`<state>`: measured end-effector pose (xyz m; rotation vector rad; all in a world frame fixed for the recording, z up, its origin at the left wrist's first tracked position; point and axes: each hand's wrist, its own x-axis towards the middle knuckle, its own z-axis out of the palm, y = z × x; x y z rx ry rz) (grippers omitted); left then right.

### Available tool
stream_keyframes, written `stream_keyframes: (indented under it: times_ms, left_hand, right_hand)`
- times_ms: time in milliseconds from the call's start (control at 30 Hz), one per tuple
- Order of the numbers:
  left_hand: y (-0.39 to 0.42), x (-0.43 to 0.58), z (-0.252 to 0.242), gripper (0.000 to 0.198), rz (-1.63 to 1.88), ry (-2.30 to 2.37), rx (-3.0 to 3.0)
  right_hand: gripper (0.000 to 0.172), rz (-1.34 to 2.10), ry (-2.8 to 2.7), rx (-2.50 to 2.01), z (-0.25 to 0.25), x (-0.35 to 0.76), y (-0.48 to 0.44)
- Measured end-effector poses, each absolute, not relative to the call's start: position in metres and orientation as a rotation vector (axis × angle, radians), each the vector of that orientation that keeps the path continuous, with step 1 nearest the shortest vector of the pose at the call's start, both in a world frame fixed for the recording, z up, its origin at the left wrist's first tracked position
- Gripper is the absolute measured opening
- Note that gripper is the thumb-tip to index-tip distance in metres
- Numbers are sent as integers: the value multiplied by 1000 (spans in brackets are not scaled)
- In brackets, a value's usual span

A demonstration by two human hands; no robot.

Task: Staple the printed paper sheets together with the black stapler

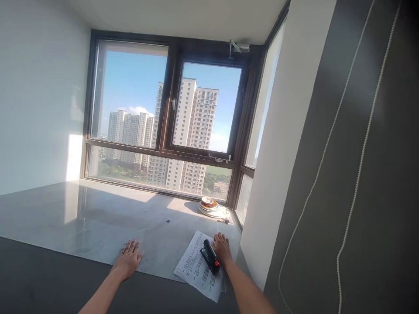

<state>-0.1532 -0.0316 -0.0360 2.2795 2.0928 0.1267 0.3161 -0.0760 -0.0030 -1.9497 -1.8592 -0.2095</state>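
My left hand (128, 260) lies flat on the grey window ledge (108, 218) near its front edge, fingers spread, holding nothing. Printed papers (190, 266) lie to the right of it, their lower corner past the ledge's edge. On the papers rests a black stapler (210, 257) with a red part at its near end. My right hand (221, 248) is at the right side of the stapler and over the papers' edge, its fingers curled. Whether the fingers hold anything is hidden.
A stack of round plates or coils (209, 206) sits by the window corner, with small dark bits (224, 221) beside it. Another small dark object (168, 221) lies mid-ledge. Beaded cords (355, 187) hang at the right, by a white wall column (278, 144).
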Motion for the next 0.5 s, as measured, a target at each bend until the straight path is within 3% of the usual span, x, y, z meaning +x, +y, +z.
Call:
stream_keyframes:
  times_ms: [500]
  left_hand:
    - [-25, -153, -36, 78, 332, 2074, 2378]
  right_hand:
    - [39, 97, -1939, -1832, -2, 326, -98]
